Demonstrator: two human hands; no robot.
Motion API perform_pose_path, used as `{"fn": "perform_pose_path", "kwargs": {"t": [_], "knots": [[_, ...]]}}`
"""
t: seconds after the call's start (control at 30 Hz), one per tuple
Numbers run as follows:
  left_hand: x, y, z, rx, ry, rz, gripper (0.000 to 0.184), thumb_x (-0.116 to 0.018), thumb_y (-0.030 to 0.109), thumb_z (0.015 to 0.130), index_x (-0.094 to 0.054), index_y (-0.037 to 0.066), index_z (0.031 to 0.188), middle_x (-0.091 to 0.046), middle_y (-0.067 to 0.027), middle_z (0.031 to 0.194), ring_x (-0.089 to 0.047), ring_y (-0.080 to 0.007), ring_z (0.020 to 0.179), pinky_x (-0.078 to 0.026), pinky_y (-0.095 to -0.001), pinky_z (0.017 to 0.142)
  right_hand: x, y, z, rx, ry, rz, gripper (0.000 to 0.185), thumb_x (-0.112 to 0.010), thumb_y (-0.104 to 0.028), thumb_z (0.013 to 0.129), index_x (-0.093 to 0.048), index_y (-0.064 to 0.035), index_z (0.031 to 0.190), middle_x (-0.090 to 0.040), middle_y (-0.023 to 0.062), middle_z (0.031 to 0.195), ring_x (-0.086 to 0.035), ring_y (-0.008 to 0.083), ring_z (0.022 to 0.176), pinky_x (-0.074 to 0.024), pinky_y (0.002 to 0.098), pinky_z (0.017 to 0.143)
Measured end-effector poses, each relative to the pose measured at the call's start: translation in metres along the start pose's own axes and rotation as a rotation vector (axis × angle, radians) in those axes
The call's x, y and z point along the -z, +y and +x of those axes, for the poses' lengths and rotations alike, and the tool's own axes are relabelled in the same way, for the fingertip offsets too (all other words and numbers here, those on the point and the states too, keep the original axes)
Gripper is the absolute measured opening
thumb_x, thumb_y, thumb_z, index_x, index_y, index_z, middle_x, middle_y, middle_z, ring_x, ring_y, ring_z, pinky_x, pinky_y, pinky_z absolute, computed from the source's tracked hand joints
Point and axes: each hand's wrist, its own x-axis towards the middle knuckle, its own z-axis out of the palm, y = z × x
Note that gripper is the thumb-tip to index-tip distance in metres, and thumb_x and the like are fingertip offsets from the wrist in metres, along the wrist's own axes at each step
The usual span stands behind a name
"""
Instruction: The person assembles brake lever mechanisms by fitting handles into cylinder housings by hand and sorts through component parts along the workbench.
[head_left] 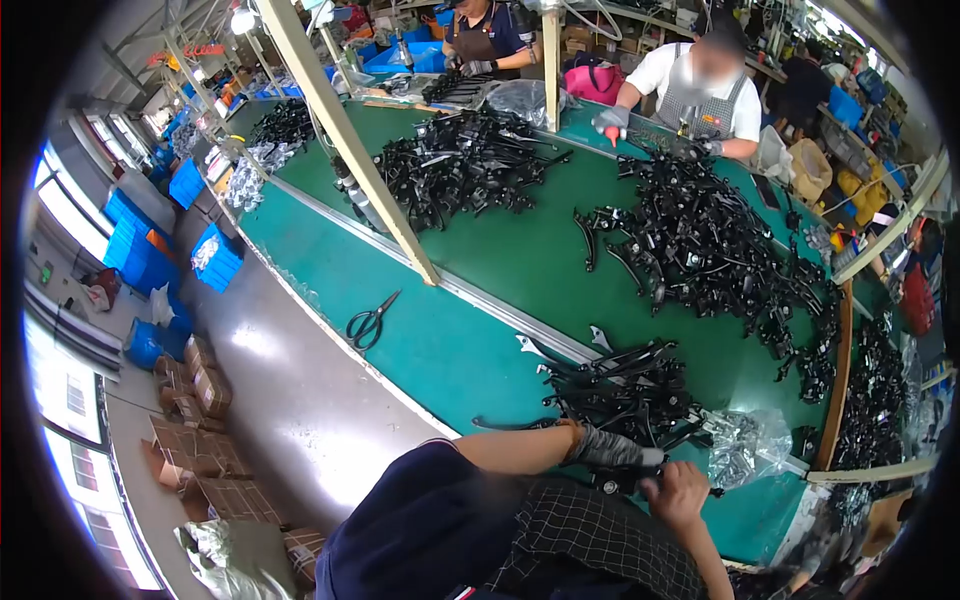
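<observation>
My left hand (610, 449), in a grey glove, reaches in from the left with its fingers closed on a black brake lever (608, 482). My bare right hand (682, 494) is at the other end of this part, fingers curled and thumb against it. My fingers hide much of the lever's shape. Just beyond my hands lies a heap of black brake levers (630, 390), a few with silver ends. A clear plastic bag with small metal pieces (745, 445) rests right of the heap.
Black-handled scissors (368, 325) lie on the green table (450, 350) to the left. Larger heaps of black parts (700, 240) cover the far side. A slanted post (350, 140) rises from the metal rail. Opposite, a co-worker in grey gloves (612, 122) handles parts; another person works farther back.
</observation>
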Motion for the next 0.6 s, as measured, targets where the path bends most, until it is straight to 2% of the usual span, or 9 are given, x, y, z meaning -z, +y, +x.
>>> {"fn": "perform_pose_path", "kwargs": {"t": [0.17,0.27,0.33,0.37,0.4,0.43,0.47,0.53,0.6], "knots": [[0.008,0.017,0.018,0.11,-0.07,0.321,0.037,-0.046,0.045,0.09,-0.055,0.009,0.09,-0.053,-0.0022,0.071,-0.052,-0.0101,0.063,-0.044,-0.0276,0.056,-0.015,0.016,0.008,0.117,-0.131,-0.035,0.047,-0.073,-0.051,0.056,-0.05,-0.0115,0.063,-0.052,0.0053,0.059,-0.052,0.0255,0.052,-0.0383,0.0382,0.045],[0.012,0.014,0.022,-0.01,-0.025,0.495,0.046,-0.047,0.05,0.088,-0.057,0.006,0.083,-0.052,0.0011,0.067,-0.047,-0.0107,0.063,-0.043,-0.0259,0.061,-0.024,0.021,0.016,0.195,-0.035,-0.028,0.05,-0.072,-0.057,0.054,-0.05,-0.013,0.061,-0.049,0.0029,0.055,-0.05,0.0239,0.047,-0.0365,0.0371,0.043],[0.018,0.002,0.03,-0.459,-0.055,0.712,0.045,-0.045,0.049,0.089,-0.057,0.005,0.089,-0.054,-0.0055,0.072,-0.051,-0.0144,0.064,-0.043,-0.0313,0.06,-0.04,0.026,0.013,0.175,0.067,0.039,0.048,-0.071,-0.055,0.057,-0.049,-0.013,0.061,-0.048,0.0022,0.055,-0.049,0.0222,0.048,-0.0359,0.035,0.043],[0.015,0.019,0.023,-0.351,-0.036,0.772,0.04,-0.049,0.047,0.088,-0.059,0.008,0.085,-0.053,-0.0009,0.069,-0.049,-0.0104,0.065,-0.043,-0.0268,0.057,-0.038,0.023,0.018,0.161,0.101,0.076,0.044,-0.072,-0.05,0.058,-0.054,-0.0109,0.069,-0.052,0.0042,0.065,-0.053,0.0231,0.059,-0.0404,0.0348,0.051],[0.037,-0.025,0.041,0.227,0.095,0.143,0.036,-0.05,0.046,0.087,-0.06,0.011,0.092,-0.058,-0.0015,0.079,-0.054,-0.0117,0.072,-0.046,-0.0272,0.058,-0.03,0.018,0.026,0.119,0.134,0.134,0.042,-0.073,-0.041,0.061,-0.057,-0.009,0.083,-0.055,0.0073,0.081,-0.055,0.025,0.077,-0.0446,0.0367,0.065],[0.013,0.021,0.016,0.281,0.181,-0.117,0.036,-0.053,0.045,0.085,-0.06,0.013,0.099,-0.06,-0.0012,0.09,-0.057,-0.0127,0.081,-0.048,-0.0269,0.064,-0.037,0.02,0.02,0.047,0.196,0.251,0.04,-0.072,-0.031,0.064,-0.058,-0.009,0.094,-0.055,0.0082,0.092,-0.054,0.0263,0.088,-0.0449,0.0394,0.075],[0.016,0.026,0.014,0.174,0.125,-0.141,0.039,-0.055,0.046,0.083,-0.059,0.012,0.102,-0.061,-0.0022,0.097,-0.058,-0.0126,0.084,-0.048,-0.0266,0.067,-0.04,0.027,0.014,0.032,0.29,0.25,0.036,-0.07,-0.025,0.067,-0.057,-0.0086,0.096,-0.054,0.0091,0.094,-0.055,0.0271,0.089,-0.0453,0.04,0.077],[0.038,-0.027,0.026,-0.108,0.206,-0.107,0.045,-0.055,0.05,0.083,-0.059,0.01,0.103,-0.061,-0.0063,0.102,-0.059,-0.0134,0.084,-0.049,-0.027,0.06,-0.051,0.039,-0.006,-0.179,0.329,0.344,0.028,-0.071,-0.018,0.066,-0.058,-0.0077,0.089,-0.056,0.0095,0.087,-0.054,0.0288,0.084,-0.0453,0.0381,0.071],[0.039,-0.01,0.019,-0.009,0.223,-0.141,0.047,-0.058,0.043,0.084,-0.057,0.004,0.109,-0.061,-0.0065,0.102,-0.057,-0.0138,0.093,-0.047,-0.0273,0.081,-0.072,0.066,-0.04,-0.387,0.157,0.343,0.017,-0.067,-0.014,0.07,-0.06,-0.0082,0.084,-0.057,0.0094,0.084,-0.054,0.0293,0.083,-0.0454,0.0393,0.07]]}}
